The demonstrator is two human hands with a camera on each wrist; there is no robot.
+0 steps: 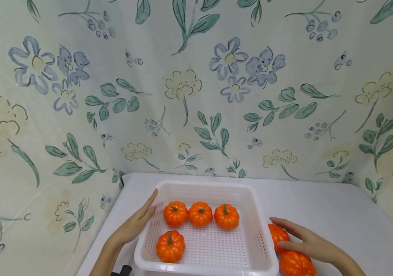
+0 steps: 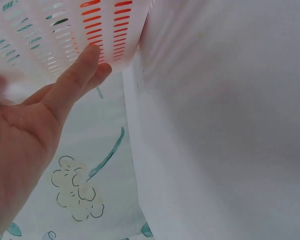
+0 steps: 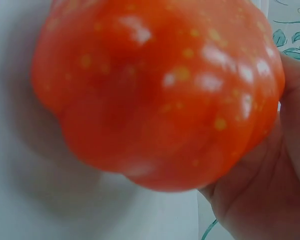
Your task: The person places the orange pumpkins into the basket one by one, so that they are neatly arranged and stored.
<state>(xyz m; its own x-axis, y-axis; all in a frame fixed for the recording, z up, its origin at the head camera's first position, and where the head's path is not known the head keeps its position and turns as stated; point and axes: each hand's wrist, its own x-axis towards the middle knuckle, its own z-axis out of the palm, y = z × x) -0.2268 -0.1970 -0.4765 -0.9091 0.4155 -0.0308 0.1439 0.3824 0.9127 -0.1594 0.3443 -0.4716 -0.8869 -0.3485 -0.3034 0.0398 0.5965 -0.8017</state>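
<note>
A white plastic basket (image 1: pixel 205 266) with slotted walls holds several small orange pumpkins with green stems. Three sit in a row toward the back, and one pumpkin (image 1: pixel 170 247) lies at the front left. My left hand (image 1: pixel 132 226) rests along the basket's left wall, its fingers straight; the left wrist view shows the fingertips (image 2: pixel 92 52) against the slots. Outside the right wall, my right hand (image 1: pixel 308 243) holds a pumpkin (image 1: pixel 275 232) between thumb and fingers. Nearer me lies another pumpkin (image 1: pixel 296 264), just below the thumb. A large pumpkin (image 3: pixel 160 95) hides the right fingertips in the right wrist view.
The basket stands on a white-covered table (image 1: pixel 338 214). Behind and beside it hangs a pale curtain (image 1: pixel 196 115) printed with flowers and leaves. A small black object (image 1: pixel 125 270) shows at the front edge, left of the basket.
</note>
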